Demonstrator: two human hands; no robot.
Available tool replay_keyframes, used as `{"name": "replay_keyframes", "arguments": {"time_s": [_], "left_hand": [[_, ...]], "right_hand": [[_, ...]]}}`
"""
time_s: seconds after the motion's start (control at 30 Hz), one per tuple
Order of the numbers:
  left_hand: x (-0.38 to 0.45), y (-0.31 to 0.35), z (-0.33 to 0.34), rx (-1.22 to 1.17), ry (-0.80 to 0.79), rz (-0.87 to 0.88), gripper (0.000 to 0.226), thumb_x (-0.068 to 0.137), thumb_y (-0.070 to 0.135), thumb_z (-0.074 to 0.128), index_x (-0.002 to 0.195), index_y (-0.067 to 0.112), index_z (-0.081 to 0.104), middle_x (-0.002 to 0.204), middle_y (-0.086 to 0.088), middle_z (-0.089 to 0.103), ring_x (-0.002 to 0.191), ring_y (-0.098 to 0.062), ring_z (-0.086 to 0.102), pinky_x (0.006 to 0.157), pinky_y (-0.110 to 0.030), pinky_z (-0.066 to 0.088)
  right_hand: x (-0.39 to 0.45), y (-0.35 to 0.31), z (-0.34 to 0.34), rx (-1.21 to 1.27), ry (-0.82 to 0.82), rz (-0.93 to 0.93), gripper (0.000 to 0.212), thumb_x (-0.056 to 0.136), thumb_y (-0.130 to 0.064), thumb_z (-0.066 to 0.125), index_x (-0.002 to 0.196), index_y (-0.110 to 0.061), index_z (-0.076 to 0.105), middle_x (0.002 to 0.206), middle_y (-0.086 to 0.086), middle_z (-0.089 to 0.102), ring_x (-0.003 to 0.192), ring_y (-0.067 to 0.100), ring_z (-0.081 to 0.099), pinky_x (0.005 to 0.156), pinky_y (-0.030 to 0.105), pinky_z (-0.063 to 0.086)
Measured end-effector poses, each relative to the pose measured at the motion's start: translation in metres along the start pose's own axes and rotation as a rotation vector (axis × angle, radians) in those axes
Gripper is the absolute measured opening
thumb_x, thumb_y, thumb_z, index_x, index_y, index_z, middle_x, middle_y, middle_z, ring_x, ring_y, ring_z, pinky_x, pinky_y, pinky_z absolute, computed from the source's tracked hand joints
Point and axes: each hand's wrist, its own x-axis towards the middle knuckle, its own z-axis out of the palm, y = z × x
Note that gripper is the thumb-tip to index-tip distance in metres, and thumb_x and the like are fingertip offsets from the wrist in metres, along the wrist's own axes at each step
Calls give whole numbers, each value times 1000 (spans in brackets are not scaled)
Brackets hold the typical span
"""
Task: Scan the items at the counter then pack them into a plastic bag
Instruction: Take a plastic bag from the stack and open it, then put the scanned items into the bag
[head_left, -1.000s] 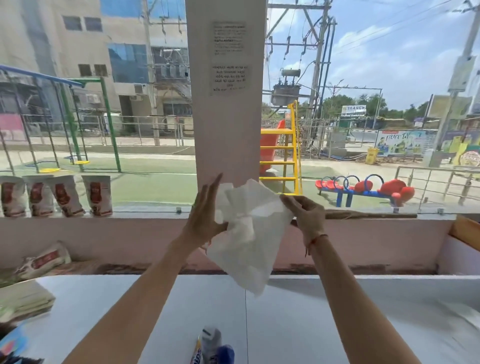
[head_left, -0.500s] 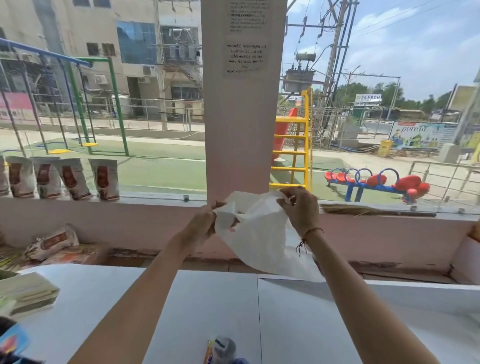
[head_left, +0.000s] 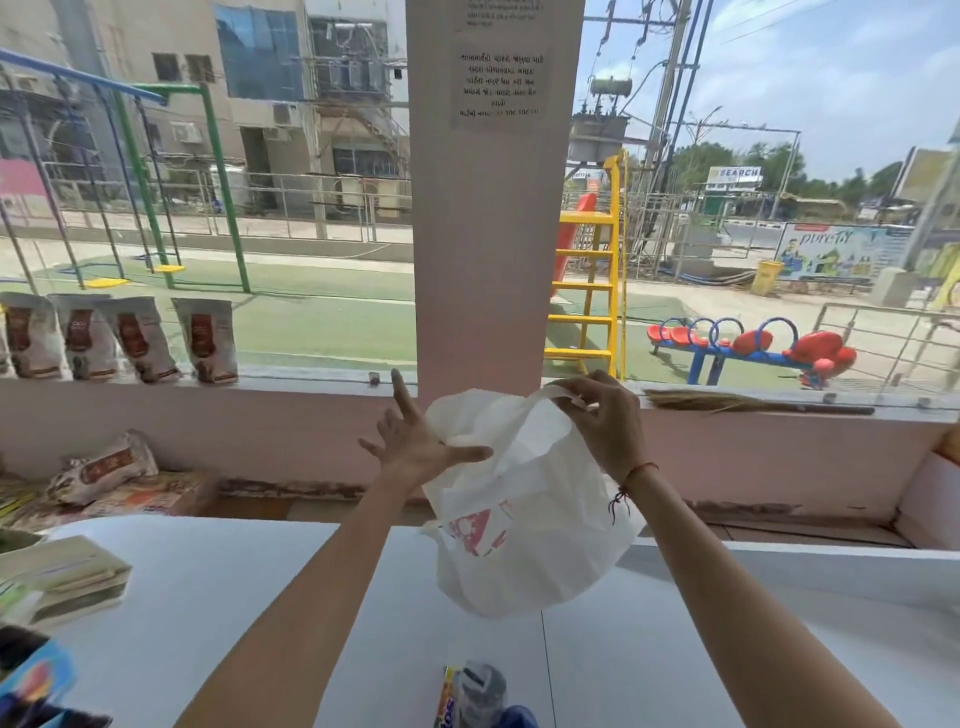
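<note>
- Our right hand (head_left: 602, 421) pinches one handle of the plastic bag (head_left: 524, 519) between thumb and fingertips, holding it aloft above the white counter (head_left: 234, 597); the bag hangs clear of the surface, its mouth partly parted.
- Our left hand (head_left: 421, 447) is splayed, fingers apart, with the thumb pressed against the bag's near rim; whether any finger is hooked inside the mouth we cannot tell.
- The items to be packed (head_left: 480, 696) lie at the lower edge of view, on the counter just below the bag; only their tops show.
- Risk, in our judgement: the thin film may cling to itself, so the mouth could fail to open fully; the left hand's loose contact could slip off the rim; a one-handle hold may let the bag tilt and spill what is dropped in.
- Compared with half a second earlier: the bag now hangs longer and fuller, a red print showing on its side; the left hand, then curled on the film, has opened wide; the right hand remains at the top edge.
</note>
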Motion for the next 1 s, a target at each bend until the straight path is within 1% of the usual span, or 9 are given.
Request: {"name": "replay_keyframes", "arguments": {"time_s": [0.13,0.3,0.4,0.53,0.63,0.7,0.8,0.9,1.0], "left_hand": [[12,-4,-5,-157,-379,107,80,62,43,84,129,15,49,121,-8,64,109,-28,60,93,-43,53],[8,-7,-21,-690,-809,65,37,78,19,74,111,13,59,113,-11,66,102,-23,66,86,-31,58],[3,-7,-26,-988,-783,29,11,79,16,62,83,7,67,78,-6,67,80,-19,61,77,-24,57],[-4,-7,-22,-1412,-823,-71,26,75,20,61,51,15,53,40,4,51,51,-14,54,74,-29,54],[-9,-6,-11,-1188,-720,-48,34,82,46,59,83,13,63,36,8,36,36,-9,37,57,-27,42],[-13,-6,-2,-1052,-669,-11,53,83,62,52,102,13,61,39,9,30,37,-8,30,54,-26,33],[-18,-13,5,-1109,-517,10,45,91,52,48,102,12,63,42,6,38,42,-10,37,56,-27,38],[-24,-28,4,-1095,-488,-27,34,93,40,50,93,11,68,60,1,66,52,-11,54,55,-24,44],[-35,-39,1,-1103,-575,-41,32,84,40,61,98,12,69,60,2,58,43,-8,43,43,-18,39]], "right_hand": [[1,6,-6,-52,17,-3,16,80,-3,73,96,-4,77,86,11,66,74,21,57,63,14,41],[0,22,-11,-287,3,-54,22,79,8,70,97,-2,76,88,21,63,76,33,63,66,31,52],[-1,24,-10,-411,-11,-132,25,77,15,67,96,0,74,87,22,61,82,37,62,67,39,57],[-2,23,-12,-583,-98,-175,25,80,10,67,104,1,68,101,21,59,95,34,59,72,47,60],[-7,4,-4,-634,18,-209,35,68,17,72,99,2,64,100,23,60,91,36,58,73,42,59],[-17,-14,8,-536,20,-426,29,68,13,70,92,-2,62,92,17,62,81,31,58,70,37,57],[-51,-18,20,-299,-535,-495,8,84,-9,65,91,-10,63,84,6,69,74,22,62,70,35,55],[-75,12,24,-740,-1096,-144,32,89,-14,59,120,-19,62,122,8,65,114,25,59,98,35,46],[-87,30,26,-998,-954,-69,32,86,-8,63,118,-12,66,150,13,38,137,26,39,106,40,43]]}}
